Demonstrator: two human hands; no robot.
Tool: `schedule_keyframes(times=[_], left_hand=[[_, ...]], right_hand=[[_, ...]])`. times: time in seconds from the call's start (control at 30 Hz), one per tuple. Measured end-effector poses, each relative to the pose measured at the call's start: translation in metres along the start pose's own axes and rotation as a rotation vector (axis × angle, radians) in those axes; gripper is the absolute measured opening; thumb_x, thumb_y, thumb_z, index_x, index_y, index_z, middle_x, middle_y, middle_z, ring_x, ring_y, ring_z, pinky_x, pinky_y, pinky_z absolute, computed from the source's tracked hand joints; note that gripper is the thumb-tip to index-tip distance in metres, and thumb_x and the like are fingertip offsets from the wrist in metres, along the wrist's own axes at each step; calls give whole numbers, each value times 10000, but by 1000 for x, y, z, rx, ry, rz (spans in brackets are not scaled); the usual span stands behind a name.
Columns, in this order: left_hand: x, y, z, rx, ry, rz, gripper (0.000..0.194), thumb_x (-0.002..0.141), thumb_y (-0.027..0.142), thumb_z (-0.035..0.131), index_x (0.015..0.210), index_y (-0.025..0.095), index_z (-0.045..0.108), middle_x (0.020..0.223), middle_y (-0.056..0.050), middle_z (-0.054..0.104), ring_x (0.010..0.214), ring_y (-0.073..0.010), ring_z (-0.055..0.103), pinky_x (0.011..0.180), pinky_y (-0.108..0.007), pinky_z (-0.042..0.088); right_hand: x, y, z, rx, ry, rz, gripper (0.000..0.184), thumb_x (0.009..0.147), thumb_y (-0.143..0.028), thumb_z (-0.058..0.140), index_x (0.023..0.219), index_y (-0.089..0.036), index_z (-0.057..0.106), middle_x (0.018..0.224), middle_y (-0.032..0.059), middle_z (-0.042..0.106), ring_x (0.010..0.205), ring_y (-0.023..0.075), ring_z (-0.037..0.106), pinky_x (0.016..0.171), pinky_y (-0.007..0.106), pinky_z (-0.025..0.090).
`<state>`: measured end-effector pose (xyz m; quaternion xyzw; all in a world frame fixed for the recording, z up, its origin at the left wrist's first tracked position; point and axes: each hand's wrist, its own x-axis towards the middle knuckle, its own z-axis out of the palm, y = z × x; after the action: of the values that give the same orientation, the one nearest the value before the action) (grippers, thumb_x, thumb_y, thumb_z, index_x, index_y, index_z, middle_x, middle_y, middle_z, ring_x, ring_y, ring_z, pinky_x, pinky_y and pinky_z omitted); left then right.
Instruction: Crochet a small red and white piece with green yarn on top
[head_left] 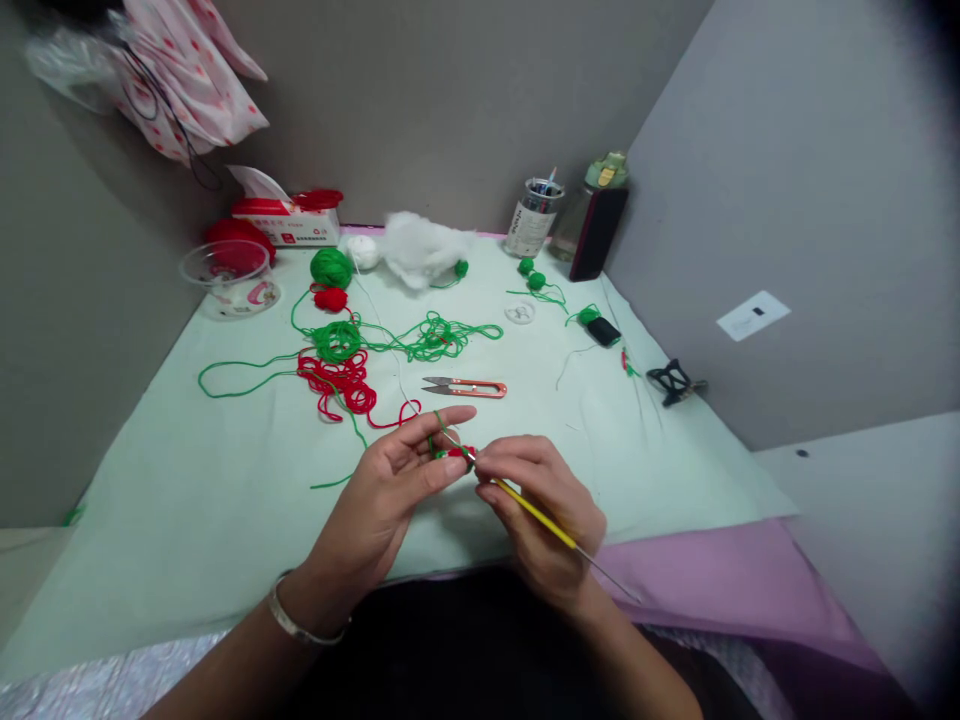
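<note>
My left hand pinches a small red and green crochet piece, with green yarn looped over its index finger. My right hand grips a yellow-handled crochet hook whose tip meets the piece. Both hands hover over the near edge of the pale green cloth. Red yarn and green yarn trail away in loose tangles toward the back.
Orange thread snips lie just beyond my hands. Farther back sit a green yarn ball, white stuffing, a tissue box, a clear bowl, a pen jar, a bottle and a black clip.
</note>
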<state>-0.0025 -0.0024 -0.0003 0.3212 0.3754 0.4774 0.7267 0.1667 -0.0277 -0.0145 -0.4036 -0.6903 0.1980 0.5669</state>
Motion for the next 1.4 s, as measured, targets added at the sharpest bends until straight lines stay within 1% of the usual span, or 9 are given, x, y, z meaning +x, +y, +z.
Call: schedule_keyframes(times=[0.1, 0.43, 0.6, 0.7, 0.83, 1.07, 1.13, 1.27, 1.4], left_hand=[[0, 1, 0, 18, -6, -7, 408, 739, 283, 947, 1138, 289, 864, 904, -26, 708, 896, -138, 601, 814, -213, 504], [0, 6, -4, 101, -40, 19, 417, 779, 269, 914, 1190, 282, 843, 905, -24, 672, 880, -146, 612, 820, -237, 517], [2, 7, -10, 216, -76, 73, 429, 834, 271, 859, 1260, 279, 810, 930, -35, 677, 895, -167, 636, 840, -274, 532], [1, 9, -11, 377, -57, 170, 421, 856, 215, 810, 1271, 283, 799, 882, -13, 667, 867, -162, 636, 848, -279, 527], [0, 10, -7, 635, 37, 361, 436, 846, 127, 743, 1252, 276, 799, 829, 10, 650, 840, -155, 632, 870, -280, 516], [1, 7, -4, 959, 73, 728, 383, 845, 64, 666, 1171, 213, 802, 795, 15, 667, 755, -140, 667, 838, -279, 577], [2, 6, -4, 1010, 77, 793, 370, 849, 54, 665, 1156, 207, 803, 802, 11, 687, 735, -134, 672, 847, -280, 589], [2, 2, -6, 1020, 84, 865, 354, 854, 40, 679, 1135, 208, 814, 890, -7, 716, 670, -99, 658, 708, -214, 584], [2, -2, -9, 1053, 128, 939, 337, 863, 22, 678, 1092, 218, 827, 916, -17, 735, 741, -108, 707, 715, -193, 593]], right_hand=[[0, 1, -2, 22, -9, -1, 275, 971, -134, 707, 1181, -293, 790, 1031, 43, 785, 898, 178, 774, 791, 299, 670], [7, -3, -23, -49, -182, -99, 296, 990, -137, 692, 1232, -278, 784, 1132, 66, 815, 985, 184, 798, 856, 294, 682], [5, -3, -28, -68, -201, -130, 342, 992, -127, 681, 1282, -286, 769, 1155, 76, 814, 986, 188, 804, 846, 295, 688], [2, -3, -29, -117, -211, -152, 380, 985, -102, 676, 1310, -282, 756, 1164, 84, 814, 997, 196, 806, 851, 299, 688], [-1, -4, -28, -161, -199, -206, 373, 991, -83, 656, 1313, -249, 746, 1154, 99, 810, 1008, 186, 801, 849, 282, 684], [-2, -11, -28, -186, -214, -130, 301, 999, -123, 664, 1259, -237, 764, 1149, 103, 809, 983, 195, 808, 832, 293, 695], [-2, -12, -28, -180, -215, -103, 284, 996, -127, 670, 1240, -233, 769, 1139, 99, 812, 963, 194, 809, 824, 293, 699], [-2, -13, -28, -175, -209, -88, 258, 998, -133, 669, 1212, -229, 775, 1104, 91, 816, 952, 195, 810, 817, 295, 701], [-2, -17, -28, -181, -209, -77, 228, 1004, -135, 663, 1189, -211, 772, 1089, 92, 814, 954, 185, 805, 819, 275, 695]])
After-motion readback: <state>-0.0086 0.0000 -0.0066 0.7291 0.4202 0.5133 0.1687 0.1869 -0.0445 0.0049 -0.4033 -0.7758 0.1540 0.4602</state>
